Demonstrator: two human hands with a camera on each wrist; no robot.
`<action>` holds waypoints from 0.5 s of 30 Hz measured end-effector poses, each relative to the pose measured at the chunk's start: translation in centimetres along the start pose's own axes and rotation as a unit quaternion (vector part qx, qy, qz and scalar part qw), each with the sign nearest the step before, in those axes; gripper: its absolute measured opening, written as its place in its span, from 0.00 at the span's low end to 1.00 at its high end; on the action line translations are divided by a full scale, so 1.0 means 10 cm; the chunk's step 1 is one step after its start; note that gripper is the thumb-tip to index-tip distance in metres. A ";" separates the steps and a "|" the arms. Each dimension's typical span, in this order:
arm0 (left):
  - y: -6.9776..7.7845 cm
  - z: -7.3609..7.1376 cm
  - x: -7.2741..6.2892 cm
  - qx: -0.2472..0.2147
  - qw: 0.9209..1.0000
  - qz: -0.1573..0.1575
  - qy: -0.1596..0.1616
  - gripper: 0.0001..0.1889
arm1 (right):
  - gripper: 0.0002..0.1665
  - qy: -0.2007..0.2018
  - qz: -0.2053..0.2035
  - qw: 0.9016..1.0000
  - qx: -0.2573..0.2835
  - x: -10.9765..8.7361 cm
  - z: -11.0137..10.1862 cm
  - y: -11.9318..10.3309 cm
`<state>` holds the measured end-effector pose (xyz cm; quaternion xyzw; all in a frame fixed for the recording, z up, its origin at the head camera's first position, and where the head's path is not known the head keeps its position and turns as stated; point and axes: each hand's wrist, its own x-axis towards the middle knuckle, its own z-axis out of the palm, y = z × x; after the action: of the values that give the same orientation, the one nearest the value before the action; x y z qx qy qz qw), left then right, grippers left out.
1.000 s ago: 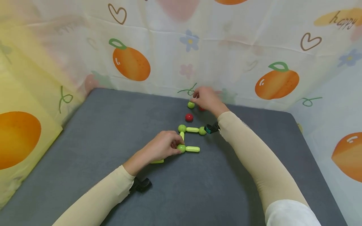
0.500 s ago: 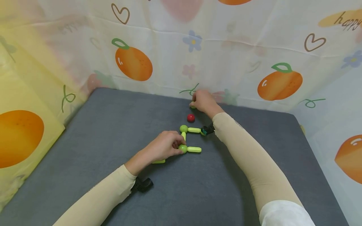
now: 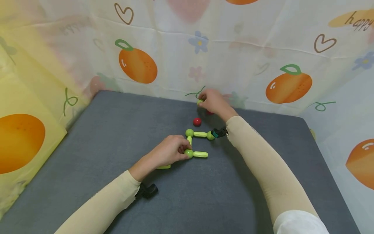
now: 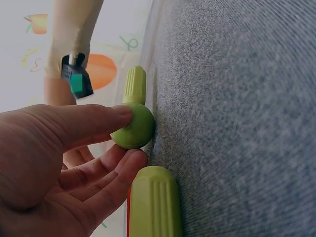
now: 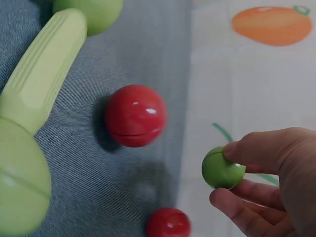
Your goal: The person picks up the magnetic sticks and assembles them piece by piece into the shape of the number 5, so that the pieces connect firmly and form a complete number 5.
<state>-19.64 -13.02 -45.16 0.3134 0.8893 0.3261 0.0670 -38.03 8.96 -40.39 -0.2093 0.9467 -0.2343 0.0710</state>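
My left hand (image 3: 168,150) pinches a green ball (image 4: 139,127) between thumb and fingers at the near corner of a joined shape of green balls and ribbed rods. One rod (image 3: 200,154) points right from that ball; another runs back to a second green ball (image 3: 189,133), then a rod (image 3: 200,134) leads to a third ball (image 3: 210,135). Near the table's back edge, my right hand (image 3: 215,103) holds a loose green ball (image 5: 223,168) by thumb and fingertips, off the table. A red ball (image 5: 135,115) lies between the shape and that hand.
A second red ball (image 5: 168,224) lies partly behind the right hand in the head view. Another light-green rod (image 3: 164,167) shows below the left hand, mostly covered by it. A fruit-printed cloth (image 3: 175,65) hangs behind the grey table (image 3: 222,195).
My right hand has taken hold of the loose green ball at the back and lifted it from the table. The left hand stays on its ball.
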 end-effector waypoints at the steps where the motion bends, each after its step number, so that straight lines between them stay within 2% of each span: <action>1: 0.00 0.00 0.00 0.000 1.000 0.003 0.001 0.07 | 0.20 0.005 -0.005 1.000 0.003 -0.03 -0.03 0.00; 7: 0.02 -0.02 -0.02 0.005 1.000 0.003 0.001 0.07 | 0.18 0.023 -0.037 0.999 0.011 -0.32 -0.17 0.03; 15: 0.04 -0.02 -0.02 -0.003 1.000 0.002 0.001 0.07 | 0.15 0.061 -0.078 0.995 0.032 -0.86 -0.28 0.08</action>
<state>-19.37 -12.98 -44.82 0.3149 0.8877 0.3294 0.0660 -31.18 14.48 -38.05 -0.2660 0.9220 -0.2812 0.0015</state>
